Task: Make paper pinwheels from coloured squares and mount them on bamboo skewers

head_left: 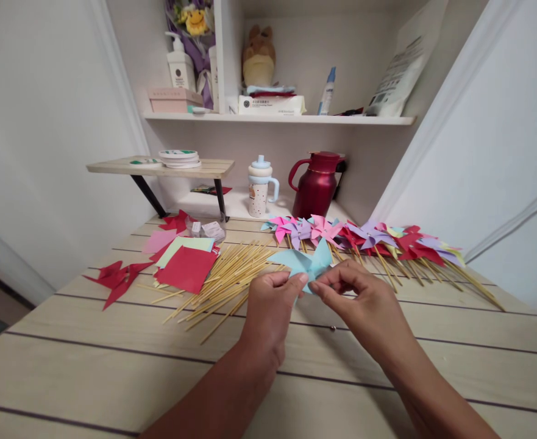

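Observation:
A light blue paper pinwheel is held up over the table, between my two hands. My left hand pinches its lower left side with thumb and fingers. At its lower right, the thumb and index finger of my right hand are closed on the paper. Whether a stick or pin sits behind the paper is hidden by my fingers. A small metallic bead lies on the table below my right hand. Many thin wooden sticks lie in a loose heap left of my hands.
Finished pinwheels on sticks lie along the back right. Square paper sheets and red cut paper lie at left, near a small clear container. Behind stand a cup, a red jug and a small raised shelf with tape rolls.

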Motion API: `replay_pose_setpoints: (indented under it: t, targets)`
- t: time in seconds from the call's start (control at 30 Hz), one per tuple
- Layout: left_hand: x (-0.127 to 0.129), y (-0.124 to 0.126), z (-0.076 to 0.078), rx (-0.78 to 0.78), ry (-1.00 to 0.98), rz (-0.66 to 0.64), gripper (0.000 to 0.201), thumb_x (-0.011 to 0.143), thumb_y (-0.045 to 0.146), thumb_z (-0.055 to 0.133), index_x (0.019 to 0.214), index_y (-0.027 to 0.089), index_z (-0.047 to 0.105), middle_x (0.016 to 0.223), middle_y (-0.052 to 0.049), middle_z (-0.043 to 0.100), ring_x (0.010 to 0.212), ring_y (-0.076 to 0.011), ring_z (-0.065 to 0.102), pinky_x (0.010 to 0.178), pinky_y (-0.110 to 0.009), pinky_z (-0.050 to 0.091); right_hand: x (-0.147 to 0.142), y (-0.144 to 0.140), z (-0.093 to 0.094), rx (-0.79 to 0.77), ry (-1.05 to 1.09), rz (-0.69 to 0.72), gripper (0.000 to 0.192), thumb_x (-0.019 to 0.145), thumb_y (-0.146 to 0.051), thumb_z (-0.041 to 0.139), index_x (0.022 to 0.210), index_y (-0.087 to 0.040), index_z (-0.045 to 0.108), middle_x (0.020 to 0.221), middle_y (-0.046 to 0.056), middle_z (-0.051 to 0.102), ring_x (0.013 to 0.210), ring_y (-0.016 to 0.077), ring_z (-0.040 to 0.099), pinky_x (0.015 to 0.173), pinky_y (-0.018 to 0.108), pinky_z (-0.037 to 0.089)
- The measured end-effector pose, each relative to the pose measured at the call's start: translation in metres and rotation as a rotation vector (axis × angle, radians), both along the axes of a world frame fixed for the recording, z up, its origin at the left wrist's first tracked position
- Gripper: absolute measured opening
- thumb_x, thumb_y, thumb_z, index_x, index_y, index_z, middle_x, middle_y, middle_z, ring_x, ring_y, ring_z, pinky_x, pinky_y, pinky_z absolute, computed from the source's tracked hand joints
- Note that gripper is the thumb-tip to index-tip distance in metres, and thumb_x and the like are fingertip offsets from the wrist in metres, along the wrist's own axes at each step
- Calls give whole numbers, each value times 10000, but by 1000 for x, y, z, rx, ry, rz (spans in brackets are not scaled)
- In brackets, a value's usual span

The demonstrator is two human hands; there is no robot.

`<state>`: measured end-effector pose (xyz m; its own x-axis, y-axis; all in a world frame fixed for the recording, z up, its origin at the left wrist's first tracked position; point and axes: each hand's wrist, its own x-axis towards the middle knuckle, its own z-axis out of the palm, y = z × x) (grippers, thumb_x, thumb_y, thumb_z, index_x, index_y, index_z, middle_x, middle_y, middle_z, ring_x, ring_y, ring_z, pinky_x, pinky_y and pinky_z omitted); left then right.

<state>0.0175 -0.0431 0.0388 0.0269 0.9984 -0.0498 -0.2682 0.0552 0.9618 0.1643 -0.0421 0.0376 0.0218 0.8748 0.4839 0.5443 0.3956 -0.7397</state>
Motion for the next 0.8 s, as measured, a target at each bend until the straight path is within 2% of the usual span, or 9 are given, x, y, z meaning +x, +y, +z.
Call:
replay_pose_setpoints:
  t: [0.23, 0.47, 0.6, 0.7, 0.8]
  targets:
    - [-1, -1, 4, 22, 16, -31, 306, 720, 388, 722, 568, 166, 576, 606, 36, 406, 618, -115, 366, 617, -254, 325, 5, 4, -2, -87, -23, 33, 248, 818, -369, 696, 633, -226, 613, 699, 4, 573, 666, 178, 501, 624, 329, 384]
    - [0, 0, 5, -26, -12, -8, 282, 733, 408, 734, 633, 164, 635, 656, 7, 512, 650, -131, 456, 659, -271, 372, 1, 1, 2, -55, 41, 34, 238, 796, -366, 727, 620, -233, 638, 681, 0, 584, 655, 174, 507, 618, 325, 390]
    - [0, 1, 3, -37, -31, -37, 260, 737, 398, 726, 661, 155, 675, 668, -17, 575, 677, -151, 514, 696, -285, 397, 2, -1, 4, -60, 81, 30, 201, 794, -398, 738, 678, -240, 692, 723, 14, 621, 697, 184, 538, 632, 327, 416]
    - [0, 0, 1, -56, -25, -38, 288, 747, 410, 717, 628, 155, 655, 668, -25, 605, 656, -144, 513, 682, -281, 383, 4, -1, 5, -71, 207, -22, 199, 833, -448, 701, 876, -256, 723, 847, 28, 653, 755, 189, 577, 676, 338, 464]
    - [-1, -1, -1, -41, -3, -25, 317, 755, 415, 716, 595, 155, 631, 664, -28, 617, 651, -139, 507, 677, -277, 370, 5, -1, 8, -98, 355, -83, 454, 809, -501, 722, 1208, -299, 644, 1074, 56, 641, 874, 208, 612, 726, 353, 510]
